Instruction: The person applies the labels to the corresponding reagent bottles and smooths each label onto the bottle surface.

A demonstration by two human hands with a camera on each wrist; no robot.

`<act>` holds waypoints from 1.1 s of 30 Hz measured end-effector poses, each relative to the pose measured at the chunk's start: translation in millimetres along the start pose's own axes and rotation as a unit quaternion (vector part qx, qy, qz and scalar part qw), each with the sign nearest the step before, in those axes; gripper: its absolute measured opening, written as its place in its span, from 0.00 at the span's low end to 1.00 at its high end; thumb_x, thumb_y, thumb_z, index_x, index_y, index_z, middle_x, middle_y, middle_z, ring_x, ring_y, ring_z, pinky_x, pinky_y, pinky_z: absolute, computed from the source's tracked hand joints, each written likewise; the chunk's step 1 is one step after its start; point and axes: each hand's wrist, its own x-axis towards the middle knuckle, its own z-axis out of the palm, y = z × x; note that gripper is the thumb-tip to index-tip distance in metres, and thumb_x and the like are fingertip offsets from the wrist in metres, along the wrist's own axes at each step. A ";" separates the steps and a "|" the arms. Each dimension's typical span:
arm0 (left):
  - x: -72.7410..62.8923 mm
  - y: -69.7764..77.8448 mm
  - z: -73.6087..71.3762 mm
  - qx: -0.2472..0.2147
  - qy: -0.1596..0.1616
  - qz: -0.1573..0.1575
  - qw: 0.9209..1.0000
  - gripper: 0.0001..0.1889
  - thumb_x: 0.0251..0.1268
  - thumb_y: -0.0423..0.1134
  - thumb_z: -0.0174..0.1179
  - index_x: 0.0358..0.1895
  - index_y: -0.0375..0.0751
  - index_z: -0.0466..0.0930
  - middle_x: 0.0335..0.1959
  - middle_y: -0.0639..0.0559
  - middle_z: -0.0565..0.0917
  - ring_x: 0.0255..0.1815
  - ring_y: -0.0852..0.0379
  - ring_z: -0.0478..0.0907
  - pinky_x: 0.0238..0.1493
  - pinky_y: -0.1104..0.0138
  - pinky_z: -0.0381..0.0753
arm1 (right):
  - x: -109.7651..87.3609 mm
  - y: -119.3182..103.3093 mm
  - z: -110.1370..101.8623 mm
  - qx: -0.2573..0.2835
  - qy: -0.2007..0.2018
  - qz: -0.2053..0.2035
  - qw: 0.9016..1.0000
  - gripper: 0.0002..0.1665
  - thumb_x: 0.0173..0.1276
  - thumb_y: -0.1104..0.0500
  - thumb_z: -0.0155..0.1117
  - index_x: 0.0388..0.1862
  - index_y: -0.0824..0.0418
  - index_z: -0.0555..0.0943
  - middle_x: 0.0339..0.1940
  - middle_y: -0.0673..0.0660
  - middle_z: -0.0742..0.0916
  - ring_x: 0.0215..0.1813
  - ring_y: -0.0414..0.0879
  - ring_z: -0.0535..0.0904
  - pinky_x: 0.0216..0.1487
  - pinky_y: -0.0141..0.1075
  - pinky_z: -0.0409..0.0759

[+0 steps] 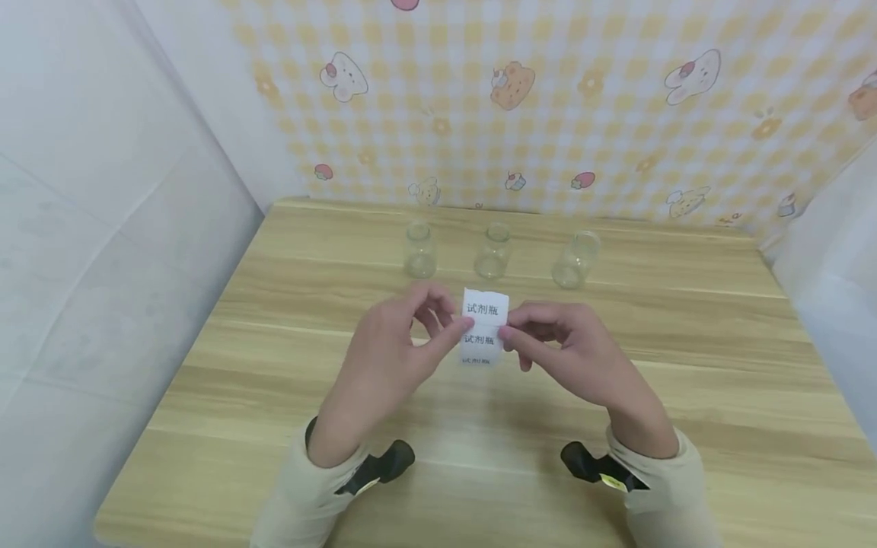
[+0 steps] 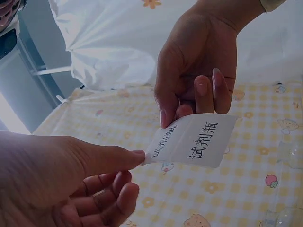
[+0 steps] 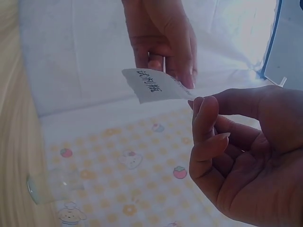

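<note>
A short strip of white printed labels [image 1: 485, 310] is held up over the table between both hands, its black characters facing the head camera. The left hand [image 1: 404, 342] pinches the strip's left edge between thumb and fingers. At the opposite edge, the right hand [image 1: 569, 346] pinches it the same way. In the left wrist view the label strip [image 2: 201, 142] bends slightly, with a crease line between two printed labels. Beyond the hands, three clear glass bottles stand in a row: a left bottle [image 1: 420, 251], a middle bottle [image 1: 492, 251] and a right bottle [image 1: 576, 260].
The wooden table [image 1: 274, 396] spreads under both arms. Behind it hangs a yellow checked cloth [image 1: 452, 91] with cartoon prints. A white sheet [image 1: 82, 228] covers the left side, and another white sheet [image 1: 829, 221] hangs at the right. Black wrist straps sit on both sleeves.
</note>
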 end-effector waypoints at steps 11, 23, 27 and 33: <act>5.6 -7.8 12.1 0.004 0.020 0.161 0.987 0.05 0.62 0.33 0.74 0.40 0.41 0.89 0.35 0.55 0.87 0.34 0.63 0.80 0.40 0.72 0.81 | 2.2 5.8 0.6 0.012 -0.036 -0.074 0.997 0.12 0.73 0.73 0.62 0.43 0.61 0.88 0.31 0.50 0.85 0.26 0.44 0.79 0.35 0.35 0.82; 6.6 -8.4 13.5 0.005 0.017 0.162 0.987 0.06 0.61 0.34 0.75 0.40 0.41 0.90 0.34 0.57 0.87 0.34 0.63 0.80 0.40 0.73 0.80 | 4.0 7.4 1.7 0.003 -0.039 -0.139 0.989 0.13 0.70 0.77 0.63 0.37 0.61 0.85 0.28 0.49 0.83 0.28 0.42 0.78 0.33 0.33 0.79; 5.2 -7.8 13.8 0.026 0.036 0.143 0.989 0.12 0.58 0.37 0.78 0.44 0.40 0.88 0.36 0.54 0.88 0.34 0.60 0.81 0.37 0.71 0.80 | 2.8 7.4 0.5 -0.005 -0.028 -0.132 0.991 0.15 0.68 0.78 0.65 0.36 0.59 0.86 0.28 0.47 0.84 0.28 0.42 0.78 0.30 0.32 0.78; 2.3 -7.0 12.5 0.047 0.058 0.117 0.990 0.19 0.55 0.41 0.80 0.49 0.40 0.89 0.40 0.53 0.90 0.37 0.58 0.84 0.39 0.68 0.82 | 1.3 6.0 -1.8 -0.007 -0.018 -0.117 0.993 0.18 0.65 0.79 0.66 0.35 0.55 0.87 0.29 0.45 0.85 0.28 0.41 0.79 0.28 0.32 0.78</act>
